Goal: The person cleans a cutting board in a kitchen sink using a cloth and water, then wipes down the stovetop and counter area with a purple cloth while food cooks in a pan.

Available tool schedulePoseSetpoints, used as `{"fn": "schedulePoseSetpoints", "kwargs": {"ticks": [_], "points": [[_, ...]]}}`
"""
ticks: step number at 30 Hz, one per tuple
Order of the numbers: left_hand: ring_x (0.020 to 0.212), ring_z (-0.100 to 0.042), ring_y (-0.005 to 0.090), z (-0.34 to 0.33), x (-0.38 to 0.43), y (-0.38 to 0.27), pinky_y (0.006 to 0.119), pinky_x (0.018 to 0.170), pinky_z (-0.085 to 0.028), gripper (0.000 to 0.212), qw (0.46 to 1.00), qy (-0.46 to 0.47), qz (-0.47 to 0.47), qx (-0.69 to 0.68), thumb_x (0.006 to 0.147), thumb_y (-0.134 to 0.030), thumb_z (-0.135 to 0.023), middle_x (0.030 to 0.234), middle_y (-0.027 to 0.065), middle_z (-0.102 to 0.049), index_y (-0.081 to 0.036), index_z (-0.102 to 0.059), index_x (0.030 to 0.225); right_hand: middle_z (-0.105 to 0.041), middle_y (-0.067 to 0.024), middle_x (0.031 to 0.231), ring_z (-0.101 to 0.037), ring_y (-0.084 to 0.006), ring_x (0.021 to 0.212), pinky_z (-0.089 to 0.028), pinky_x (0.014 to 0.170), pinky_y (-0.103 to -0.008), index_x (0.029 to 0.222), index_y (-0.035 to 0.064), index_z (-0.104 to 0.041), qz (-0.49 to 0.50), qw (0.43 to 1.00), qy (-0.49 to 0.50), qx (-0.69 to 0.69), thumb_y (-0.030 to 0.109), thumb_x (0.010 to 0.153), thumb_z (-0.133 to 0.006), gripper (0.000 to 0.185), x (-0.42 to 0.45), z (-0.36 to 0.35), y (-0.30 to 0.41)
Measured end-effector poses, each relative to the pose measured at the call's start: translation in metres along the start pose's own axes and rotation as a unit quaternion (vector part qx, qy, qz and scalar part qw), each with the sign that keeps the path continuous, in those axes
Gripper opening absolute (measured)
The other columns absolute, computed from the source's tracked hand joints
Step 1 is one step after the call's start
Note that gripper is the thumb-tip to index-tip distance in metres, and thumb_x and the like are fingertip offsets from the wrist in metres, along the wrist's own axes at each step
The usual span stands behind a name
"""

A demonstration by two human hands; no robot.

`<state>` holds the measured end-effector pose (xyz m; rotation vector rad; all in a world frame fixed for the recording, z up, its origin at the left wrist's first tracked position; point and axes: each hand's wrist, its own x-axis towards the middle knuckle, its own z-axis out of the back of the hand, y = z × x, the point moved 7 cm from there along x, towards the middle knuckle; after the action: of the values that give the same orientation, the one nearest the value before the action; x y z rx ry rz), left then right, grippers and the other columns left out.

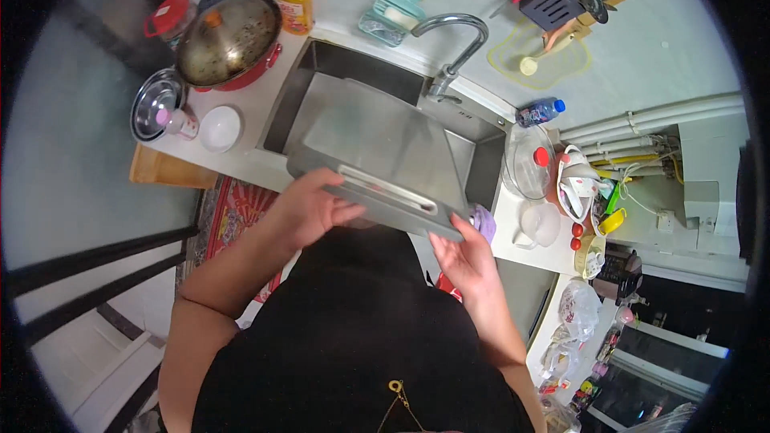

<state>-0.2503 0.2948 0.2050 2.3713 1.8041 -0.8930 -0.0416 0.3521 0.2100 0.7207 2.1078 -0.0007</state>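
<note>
Both hands hold a large cutting board [385, 132], grey-rimmed with a metallic-looking face and a slot handle along its near edge. It is tilted over the stainless steel sink [355, 66]. My left hand [313, 207] grips the near left part of the rim beside the slot, thumb on top. At the near right corner, my right hand [460, 246] has its thumb on the upper side and its fingers at the edge. Behind the sink stands a chrome faucet [460, 42]. A purple cloth [483, 222] shows beside the right corner; part of the sink lies hidden under the board.
Left of the sink are a lidded red pot [231, 42], a white bowl [221, 128] and a metal bowl [157, 102]. To the right stand a glass lid [526, 162], a translucent pitcher [541, 225] and a plastic bottle [538, 112]. A utensil holder [550, 3] hangs on the wall.
</note>
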Motion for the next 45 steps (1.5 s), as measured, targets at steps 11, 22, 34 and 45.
{"fn": "schedulePoseSetpoints", "kwargs": {"ticks": [11, 22, 34, 45], "points": [[0.091, -0.056, 0.0289, 0.248, 0.127, 0.034, 0.041, 0.077, -0.05, 0.029, 0.958, -0.268, 0.009, -0.1, 0.082, -0.016, -0.047, 0.105, 0.0143, -0.054, 0.0, -0.047, 0.106, -0.052, -0.0169, 0.104, -0.051, -0.0281, 0.096, -0.043, 0.089, -0.0382, 0.106, -0.0011, -0.045, -0.144, 0.982, 0.064, -0.108, 0.018, 0.084, -0.054, 0.03, 0.263, 0.15, -0.07], [0.097, -0.05, 0.0329, 0.258, 0.14, 0.045, 0.042, 0.089, -0.039, 0.046, 0.942, -0.308, 0.0, -0.132, 0.086, -0.025, -0.047, 0.11, 0.023, -0.046, 0.007, -0.034, 0.117, -0.059, -0.0112, 0.092, -0.059, -0.0195, 0.082, -0.05, 0.07, -0.0263, 0.097, -0.0003, -0.052, 0.006, 0.876, 0.232, -0.422, 0.011, 0.085, -0.047, 0.017, 0.324, -0.206, -0.03], [0.095, -0.054, 0.0301, 0.32, 0.049, 0.018, 0.037, 0.079, -0.046, 0.038, 0.964, -0.237, 0.116, -0.006, 0.084, -0.027, -0.05, 0.101, 0.0202, -0.054, 0.002, -0.043, 0.108, -0.054, -0.009, 0.085, -0.054, -0.0195, 0.078, -0.052, 0.064, -0.0266, 0.089, 0.0038, -0.054, 0.139, 0.979, 0.039, -0.145, 0.016, 0.082, -0.058, 0.014, 0.484, -0.414, -0.028], [0.1, -0.054, 0.0266, 0.301, 0.019, -0.054, 0.034, 0.084, -0.045, 0.027, 0.971, -0.216, 0.093, -0.033, 0.088, -0.021, -0.041, 0.108, 0.0172, -0.055, -0.001, -0.047, 0.104, -0.057, -0.0103, 0.079, -0.054, -0.0153, 0.053, -0.05, 0.042, -0.0171, 0.089, -0.0049, -0.053, 0.213, 0.965, -0.023, -0.153, 0.0, 0.077, -0.06, 0.014, 0.485, -0.405, -0.025]]}}
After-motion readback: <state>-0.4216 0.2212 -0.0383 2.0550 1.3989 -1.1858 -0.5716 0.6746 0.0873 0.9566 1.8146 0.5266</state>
